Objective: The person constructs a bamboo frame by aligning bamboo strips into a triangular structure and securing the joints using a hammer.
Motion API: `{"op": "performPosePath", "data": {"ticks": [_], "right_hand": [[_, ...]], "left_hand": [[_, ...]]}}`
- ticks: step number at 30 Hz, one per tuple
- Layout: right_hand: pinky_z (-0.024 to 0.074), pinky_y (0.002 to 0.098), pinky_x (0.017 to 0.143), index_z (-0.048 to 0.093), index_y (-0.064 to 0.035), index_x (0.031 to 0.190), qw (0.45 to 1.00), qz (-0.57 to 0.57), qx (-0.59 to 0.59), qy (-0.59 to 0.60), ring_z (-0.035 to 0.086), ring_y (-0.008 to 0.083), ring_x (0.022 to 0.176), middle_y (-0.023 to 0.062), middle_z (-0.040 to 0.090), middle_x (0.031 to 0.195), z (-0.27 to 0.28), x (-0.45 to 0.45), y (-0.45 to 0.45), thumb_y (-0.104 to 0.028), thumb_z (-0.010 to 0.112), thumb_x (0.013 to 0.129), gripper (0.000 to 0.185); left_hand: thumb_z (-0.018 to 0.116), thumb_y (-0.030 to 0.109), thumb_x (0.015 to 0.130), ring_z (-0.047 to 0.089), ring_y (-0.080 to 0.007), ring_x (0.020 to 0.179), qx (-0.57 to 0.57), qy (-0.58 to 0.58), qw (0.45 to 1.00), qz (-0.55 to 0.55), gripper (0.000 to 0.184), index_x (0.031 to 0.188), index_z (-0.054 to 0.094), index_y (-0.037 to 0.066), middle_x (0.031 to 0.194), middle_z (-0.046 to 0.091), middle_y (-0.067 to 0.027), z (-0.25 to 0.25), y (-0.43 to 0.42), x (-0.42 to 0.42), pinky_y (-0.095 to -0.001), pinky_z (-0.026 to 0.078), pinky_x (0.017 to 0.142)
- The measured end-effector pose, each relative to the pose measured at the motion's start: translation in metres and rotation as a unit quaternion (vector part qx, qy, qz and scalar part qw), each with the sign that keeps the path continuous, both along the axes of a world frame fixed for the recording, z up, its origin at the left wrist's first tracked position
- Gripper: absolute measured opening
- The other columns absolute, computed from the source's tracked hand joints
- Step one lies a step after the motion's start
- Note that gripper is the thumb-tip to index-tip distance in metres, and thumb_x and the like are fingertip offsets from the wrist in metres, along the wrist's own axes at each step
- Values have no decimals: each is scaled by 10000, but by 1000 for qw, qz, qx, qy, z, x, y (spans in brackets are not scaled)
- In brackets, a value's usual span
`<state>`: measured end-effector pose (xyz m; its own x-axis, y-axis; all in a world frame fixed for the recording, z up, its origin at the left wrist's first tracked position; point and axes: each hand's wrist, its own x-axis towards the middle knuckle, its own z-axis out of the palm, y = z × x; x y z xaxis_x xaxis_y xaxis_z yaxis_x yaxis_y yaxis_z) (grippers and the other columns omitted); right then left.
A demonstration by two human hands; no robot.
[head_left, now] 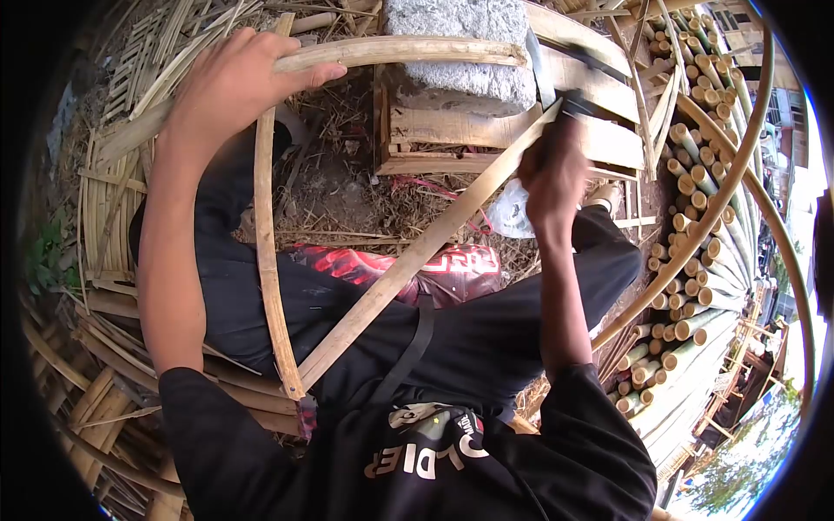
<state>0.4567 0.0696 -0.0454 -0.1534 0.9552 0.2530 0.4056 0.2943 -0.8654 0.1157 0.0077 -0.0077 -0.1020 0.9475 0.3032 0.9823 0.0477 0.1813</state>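
Observation:
My left hand [230,87] is closed over a bamboo strip [408,52], thumb lying along its near side. The strip's right end rests over a rough grey concrete block [460,87]. Right of the block, my right hand [556,174] is wrapped round the dark handle [575,104] of a tool, blurred by motion. A flat grey blade [540,69] shows by the block, seemingly part of that tool. Another bamboo strip [408,260] slants from my lap up to the right hand. A third strip [266,217] passes beside my left forearm.
A wooden crate [460,130] supports the block. To the right, many cut bamboo poles [695,217] are stacked, with curved poles [721,200] in front. Woven bamboo [113,217] and split pieces lie at left. A clear plastic bag [511,213] sits on the straw-strewn ground.

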Motion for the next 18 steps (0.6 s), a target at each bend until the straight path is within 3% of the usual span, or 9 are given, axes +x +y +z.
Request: {"op": "performPosePath", "data": {"ticks": [2, 5, 7, 8, 10, 11, 14, 16, 18], "right_hand": [[268, 249, 396, 498, -111, 763, 967, -20, -247, 59, 367, 53, 458, -46, 407, 563, 7, 2, 8, -538, 358, 1070, 544], [214, 228, 391, 514, -120, 801, 977, -89, -137, 135, 314, 52, 428, -63, 373, 562, 34, 28, 14, -616, 389, 1036, 563], [279, 224, 431, 537, -71, 897, 977, -69, -64, 190, 399, 70, 489, -12, 435, 622, 49, 46, 13, -591, 385, 1046, 562], [313, 223, 451, 542, -52, 926, 970, -58, -30, 234, 434, 79, 515, 11, 466, 646, 51, 51, 14, -571, 391, 1052, 555], [372, 232, 496, 547, -42, 936, 986, -94, 95, 97, 481, 100, 558, 46, 524, 702, 49, 57, 17, -492, 446, 1061, 478], [397, 243, 509, 555, -42, 948, 986, -52, 111, 112, 489, 99, 562, 34, 554, 725, 49, 54, 18, -389, 521, 1055, 365], [324, 207, 464, 577, -55, 923, 984, -25, -63, 164, 432, 24, 537, -34, 502, 628, 58, 37, 8, -275, 600, 1035, 248], [289, 194, 464, 592, -51, 862, 961, -49, -158, 223, 397, 15, 530, -51, 488, 640, 69, 21, 6, -374, 547, 1056, 380], [299, 191, 493, 598, -39, 847, 969, -69, -81, 222, 408, 19, 562, -48, 494, 654, 70, 10, 13, -392, 515, 1067, 424]], "left_hand": [[693, 690, 799, 525, -251, 565, 27, 13, 999, -11, 701, 849, 729, -8, 568, 513, -129, 2, 0, 1, -404, 434, 597], [666, 674, 839, 527, -222, 560, -44, -39, 998, 14, 711, 799, 680, -36, 554, 481, -108, 9, 0, -4, -403, 422, 592], [599, 664, 910, 455, -140, 485, -166, -191, 967, -22, 701, 684, 567, 1, 516, 409, -30, 8, 7, -19, -335, 363, 503], [599, 664, 910, 455, -140, 485, -154, -177, 972, -25, 701, 684, 567, 1, 516, 409, -30, 9, 8, -27, -335, 363, 503], [534, 653, 965, 348, -54, 441, -221, -447, 866, -45, 660, 630, 442, 92, 527, 336, 53, 13, 8, -44, -251, 257, 436], [515, 658, 972, 310, -35, 431, -220, -460, 859, -47, 644, 627, 403, 125, 531, 320, 75, 16, 9, -43, -228, 218, 427], [513, 760, 910, 309, -41, 432, -249, -479, 841, -30, 698, 575, 350, 170, 530, 319, 86, 25, 11, -31, -227, 229, 416], [496, 773, 908, 311, -40, 424, -254, -517, 816, -53, 705, 588, 360, 159, 523, 325, 78, 27, 15, -20, -224, 228, 404], [480, 775, 913, 313, -38, 421, -277, -496, 820, -65, 706, 597, 364, 154, 520, 331, 72, 37, 17, -10, -222, 225, 400]]}}
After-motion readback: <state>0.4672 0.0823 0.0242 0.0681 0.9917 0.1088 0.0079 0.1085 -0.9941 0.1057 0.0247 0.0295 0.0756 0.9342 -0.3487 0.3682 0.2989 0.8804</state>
